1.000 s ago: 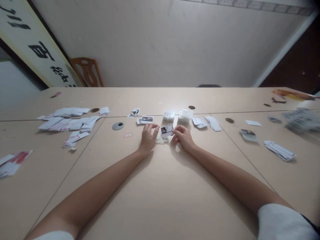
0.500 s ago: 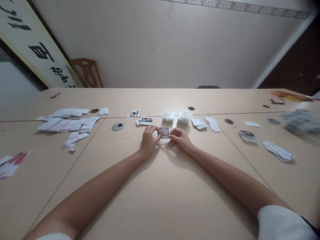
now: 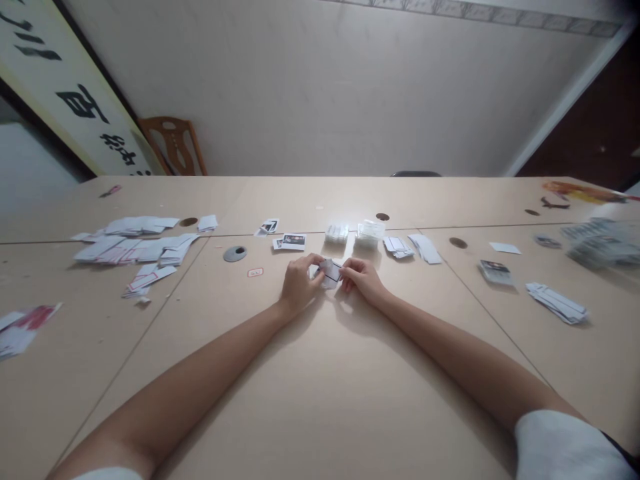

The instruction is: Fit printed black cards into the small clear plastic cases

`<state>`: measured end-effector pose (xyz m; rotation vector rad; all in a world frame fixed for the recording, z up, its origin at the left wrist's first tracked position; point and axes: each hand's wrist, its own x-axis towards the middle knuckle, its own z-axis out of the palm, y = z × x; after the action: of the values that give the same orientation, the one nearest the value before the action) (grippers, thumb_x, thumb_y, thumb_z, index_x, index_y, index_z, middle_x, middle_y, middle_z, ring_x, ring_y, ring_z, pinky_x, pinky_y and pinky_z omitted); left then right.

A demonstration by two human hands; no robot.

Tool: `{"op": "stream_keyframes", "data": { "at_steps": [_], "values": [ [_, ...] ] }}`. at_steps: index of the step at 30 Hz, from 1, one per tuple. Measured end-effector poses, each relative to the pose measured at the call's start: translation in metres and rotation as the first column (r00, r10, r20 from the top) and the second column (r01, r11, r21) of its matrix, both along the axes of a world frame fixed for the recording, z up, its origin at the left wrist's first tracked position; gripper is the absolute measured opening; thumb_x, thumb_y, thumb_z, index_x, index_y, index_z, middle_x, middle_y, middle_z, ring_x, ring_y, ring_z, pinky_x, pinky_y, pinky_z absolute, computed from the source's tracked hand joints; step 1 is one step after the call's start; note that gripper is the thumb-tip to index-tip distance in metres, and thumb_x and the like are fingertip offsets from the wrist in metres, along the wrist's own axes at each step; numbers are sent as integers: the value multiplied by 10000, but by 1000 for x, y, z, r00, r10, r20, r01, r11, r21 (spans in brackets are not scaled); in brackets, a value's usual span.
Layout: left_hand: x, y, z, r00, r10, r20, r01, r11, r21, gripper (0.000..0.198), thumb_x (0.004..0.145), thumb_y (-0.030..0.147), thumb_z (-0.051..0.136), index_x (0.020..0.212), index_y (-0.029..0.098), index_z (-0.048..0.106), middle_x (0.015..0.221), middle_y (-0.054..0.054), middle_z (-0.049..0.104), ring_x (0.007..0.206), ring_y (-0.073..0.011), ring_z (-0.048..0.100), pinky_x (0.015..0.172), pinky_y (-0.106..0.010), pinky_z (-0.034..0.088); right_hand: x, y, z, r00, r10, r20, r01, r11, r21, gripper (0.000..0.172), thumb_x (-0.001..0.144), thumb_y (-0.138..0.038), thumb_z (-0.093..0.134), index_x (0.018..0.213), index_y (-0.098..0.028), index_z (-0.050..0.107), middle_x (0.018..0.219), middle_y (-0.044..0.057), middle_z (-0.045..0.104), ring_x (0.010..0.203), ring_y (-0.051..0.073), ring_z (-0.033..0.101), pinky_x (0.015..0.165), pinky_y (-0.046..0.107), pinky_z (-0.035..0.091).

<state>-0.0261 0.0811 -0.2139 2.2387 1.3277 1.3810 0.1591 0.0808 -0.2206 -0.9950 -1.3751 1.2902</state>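
Between my two hands, just above the middle of the table, is a small card (image 3: 331, 275) with a dark line across it, seemingly with a clear sleeve around or beneath it. My left hand (image 3: 299, 281) is closed on its left side, thumb in front and fingers over the top. At the right edge, the thumb and fingertips of my right hand (image 3: 363, 279) pinch the card. Beyond my hands stand two stacks of clear plastic sleeves (image 3: 370, 233). Photo cards (image 3: 293, 242) lie past my left hand. Exactly how card and sleeve overlap is too small to tell.
White paper slips (image 3: 135, 248) are heaped at the left. Right of the sleeve stacks are more white slips (image 3: 399, 247). Farther right lie a sleeved card stack (image 3: 496, 272), a bundle of strips (image 3: 557, 303) and a pile of clear sleeves (image 3: 605, 243). A grey cable-hole cover (image 3: 235, 253) sits left.
The card between my hands has tilted and shifted slightly down, and more of its pale surface shows. Both hands keep nearly the same place. The surrounding piles are unchanged.
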Motion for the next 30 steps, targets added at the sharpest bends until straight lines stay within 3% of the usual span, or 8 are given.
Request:
{"op": "stream_keyframes", "data": {
  "at_steps": [9,18,25,30],
  "values": [
    [-1,1,1,997,62,53,-62,998,-5,88,812,134,620,840,208,582,869,-31,696,852,-221,644,819,-357,470,0,0,0,1000,-26,7,26,1000,-1,187,741,-311,693,623,-188,614,496,-16,630,421,114,570,457,219,458],
    [0,-2,5,999,21,33,-21,1000,-8,162,771,57,592,805,215,590,877,-26,690,894,-231,633,848,-366,469,0,0,0,998,-58,-3,58,998,-2,184,731,-309,687,613,-193,608,485,-17,621,411,115,553,440,226,449],
    [-1,2,2,997,48,52,-49,999,4,95,818,124,585,846,214,586,884,-38,670,889,-233,629,834,-364,476,1,2,-5,987,-158,-38,159,987,9,149,725,-250,643,601,-207,573,454,-37,586,420,114,546,440,217,422],
    [-1,2,2,997,52,51,-52,999,-8,159,771,78,570,847,217,585,888,-34,668,892,-233,626,839,-363,476,1,3,-3,974,-222,-53,223,975,16,166,692,-230,627,552,-214,540,443,-49,540,408,108,500,421,225,386]
  ]
}}
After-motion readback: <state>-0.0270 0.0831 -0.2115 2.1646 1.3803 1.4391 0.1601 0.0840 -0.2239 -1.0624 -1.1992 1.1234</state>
